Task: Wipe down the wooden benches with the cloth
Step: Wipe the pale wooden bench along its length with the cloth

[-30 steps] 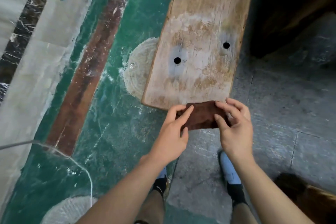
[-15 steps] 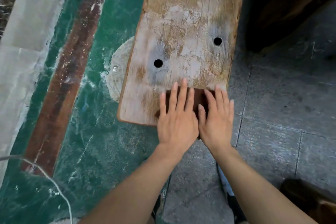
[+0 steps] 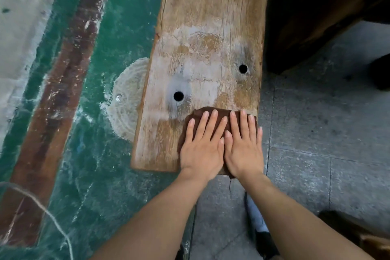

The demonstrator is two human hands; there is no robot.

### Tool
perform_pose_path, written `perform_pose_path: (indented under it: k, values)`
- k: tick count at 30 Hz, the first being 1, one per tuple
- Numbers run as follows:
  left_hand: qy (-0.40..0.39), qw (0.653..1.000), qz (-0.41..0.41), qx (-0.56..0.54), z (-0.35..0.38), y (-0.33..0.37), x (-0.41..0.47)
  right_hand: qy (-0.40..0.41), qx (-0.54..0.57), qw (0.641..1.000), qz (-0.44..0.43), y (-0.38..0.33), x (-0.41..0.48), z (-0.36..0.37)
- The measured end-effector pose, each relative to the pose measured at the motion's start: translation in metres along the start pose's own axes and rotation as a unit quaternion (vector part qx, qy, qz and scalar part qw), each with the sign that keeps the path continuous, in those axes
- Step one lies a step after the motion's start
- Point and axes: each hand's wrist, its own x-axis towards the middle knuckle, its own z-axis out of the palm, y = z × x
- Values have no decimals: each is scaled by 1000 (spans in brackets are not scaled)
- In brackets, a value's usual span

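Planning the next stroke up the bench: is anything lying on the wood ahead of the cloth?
Nothing visible lies ahead. The left hand and right hand press the cloth flat on the bench; only two holes mark the wood beyond.

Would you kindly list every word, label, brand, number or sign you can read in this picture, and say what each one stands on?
None: no text can be read anywhere.
The wooden bench shows only worn pale patches and two drilled holes.
The brown cloth under the left hand and right hand bears no visible label.
The green painted floor and grey tiles carry no writing.
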Motion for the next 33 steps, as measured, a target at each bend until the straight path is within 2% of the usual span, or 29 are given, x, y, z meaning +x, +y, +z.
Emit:
perform_pose_path:
  k: [5,14,23,33]
  values:
    - [19,1000,4,-7,-13,0,52,36,6,999,-14,4,52,-13]
    - [26,999,-34,-11,-40,5,165,48,-9,998,-48,15,167,-52]
    - [16,999,-26,11,-71,-2,262,65,-11,997,-45,14,262,-81]
    - [16,999,-28,18,-89,-8,317,89,-11,994,-57,13,316,-99]
